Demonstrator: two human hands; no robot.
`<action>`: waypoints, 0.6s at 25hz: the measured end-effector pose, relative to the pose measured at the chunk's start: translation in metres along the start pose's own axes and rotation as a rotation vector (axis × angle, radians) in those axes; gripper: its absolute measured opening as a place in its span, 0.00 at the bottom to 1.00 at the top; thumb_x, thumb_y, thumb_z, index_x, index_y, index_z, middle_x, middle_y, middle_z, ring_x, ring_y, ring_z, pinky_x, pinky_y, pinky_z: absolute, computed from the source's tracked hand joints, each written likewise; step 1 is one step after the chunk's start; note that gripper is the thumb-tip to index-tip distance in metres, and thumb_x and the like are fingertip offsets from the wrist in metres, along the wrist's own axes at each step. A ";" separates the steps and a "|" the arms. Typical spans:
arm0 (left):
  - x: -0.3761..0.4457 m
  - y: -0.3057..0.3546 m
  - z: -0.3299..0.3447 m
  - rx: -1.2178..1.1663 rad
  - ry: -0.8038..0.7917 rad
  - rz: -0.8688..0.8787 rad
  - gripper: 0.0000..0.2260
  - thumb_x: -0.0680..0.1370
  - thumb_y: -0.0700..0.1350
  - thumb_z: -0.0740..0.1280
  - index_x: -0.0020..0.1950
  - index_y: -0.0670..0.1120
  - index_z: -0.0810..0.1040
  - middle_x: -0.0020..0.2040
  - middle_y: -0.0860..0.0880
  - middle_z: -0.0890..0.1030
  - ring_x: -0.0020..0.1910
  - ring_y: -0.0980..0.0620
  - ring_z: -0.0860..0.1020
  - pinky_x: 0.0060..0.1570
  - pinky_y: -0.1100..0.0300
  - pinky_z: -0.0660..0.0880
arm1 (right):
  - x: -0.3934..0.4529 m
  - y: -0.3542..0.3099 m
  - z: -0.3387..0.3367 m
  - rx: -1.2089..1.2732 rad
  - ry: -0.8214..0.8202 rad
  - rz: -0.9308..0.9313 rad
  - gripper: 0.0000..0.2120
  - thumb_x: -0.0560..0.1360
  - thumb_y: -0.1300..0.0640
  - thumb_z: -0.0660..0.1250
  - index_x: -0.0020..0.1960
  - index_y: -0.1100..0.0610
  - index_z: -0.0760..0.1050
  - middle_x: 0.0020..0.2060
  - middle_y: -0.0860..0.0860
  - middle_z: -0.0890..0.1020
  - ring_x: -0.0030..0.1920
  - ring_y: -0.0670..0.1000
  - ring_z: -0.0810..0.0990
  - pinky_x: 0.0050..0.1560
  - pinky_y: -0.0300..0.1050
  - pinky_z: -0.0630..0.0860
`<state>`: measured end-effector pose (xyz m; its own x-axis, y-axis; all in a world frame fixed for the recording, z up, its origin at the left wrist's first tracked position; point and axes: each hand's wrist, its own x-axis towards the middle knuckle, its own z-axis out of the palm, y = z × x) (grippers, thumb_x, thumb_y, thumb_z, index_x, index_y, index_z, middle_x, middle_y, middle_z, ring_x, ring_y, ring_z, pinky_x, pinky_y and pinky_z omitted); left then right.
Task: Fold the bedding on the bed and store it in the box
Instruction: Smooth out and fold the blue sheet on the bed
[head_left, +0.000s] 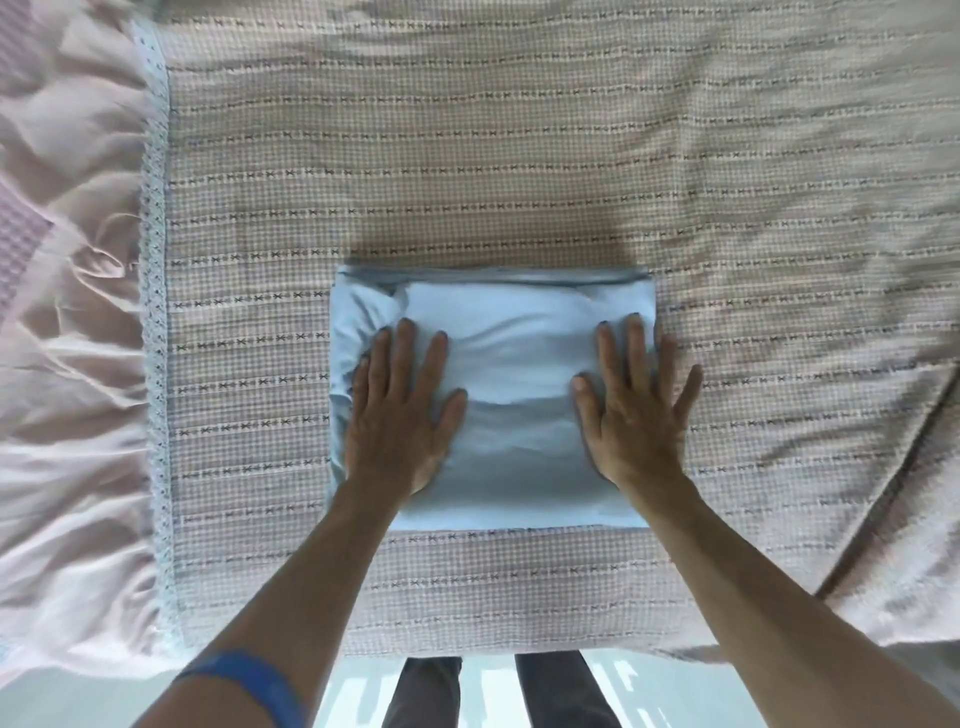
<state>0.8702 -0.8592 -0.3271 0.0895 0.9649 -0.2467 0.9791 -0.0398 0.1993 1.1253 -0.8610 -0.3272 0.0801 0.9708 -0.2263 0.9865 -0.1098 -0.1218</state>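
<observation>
Pale blue, the folded sheet (511, 395) lies square on the bed's checked coverlet (519, 156) directly before the person, long axis left-to-right, left hand (402, 415) and right hand (636, 410) pressing flat, fingers straight, equally near its ends.

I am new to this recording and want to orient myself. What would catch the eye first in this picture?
First, the folded light blue sheet at the centre of the bed, a neat rectangle. The left hand and the right hand press flat on it with straight fingers, one near each side. Beneath lies a woven patterned bedspread, with crumpled pink bedding along the left edge.
</observation>
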 end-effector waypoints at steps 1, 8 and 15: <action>-0.008 0.002 -0.003 -0.007 0.026 -0.027 0.29 0.82 0.61 0.50 0.81 0.52 0.50 0.81 0.44 0.49 0.79 0.43 0.46 0.77 0.45 0.45 | -0.008 -0.003 -0.002 0.030 0.037 0.031 0.30 0.83 0.38 0.44 0.81 0.47 0.46 0.81 0.52 0.48 0.79 0.63 0.49 0.74 0.72 0.49; -0.092 -0.020 -0.010 -0.015 -0.063 -0.329 0.28 0.81 0.59 0.47 0.80 0.55 0.45 0.81 0.43 0.48 0.79 0.41 0.46 0.72 0.31 0.47 | -0.106 0.007 0.000 0.067 0.015 0.185 0.28 0.82 0.48 0.51 0.81 0.51 0.51 0.80 0.57 0.54 0.78 0.64 0.53 0.70 0.74 0.56; 0.032 0.003 -0.018 0.123 -0.004 0.070 0.32 0.80 0.66 0.46 0.80 0.55 0.46 0.81 0.48 0.43 0.79 0.46 0.41 0.74 0.38 0.40 | 0.034 -0.050 -0.003 0.034 0.057 -0.184 0.32 0.81 0.36 0.50 0.81 0.46 0.50 0.81 0.52 0.50 0.80 0.60 0.46 0.73 0.72 0.45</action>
<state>0.8732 -0.8243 -0.3176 0.1593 0.9575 -0.2404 0.9853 -0.1391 0.0989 1.0789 -0.8220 -0.3255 -0.0920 0.9856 -0.1421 0.9800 0.0643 -0.1885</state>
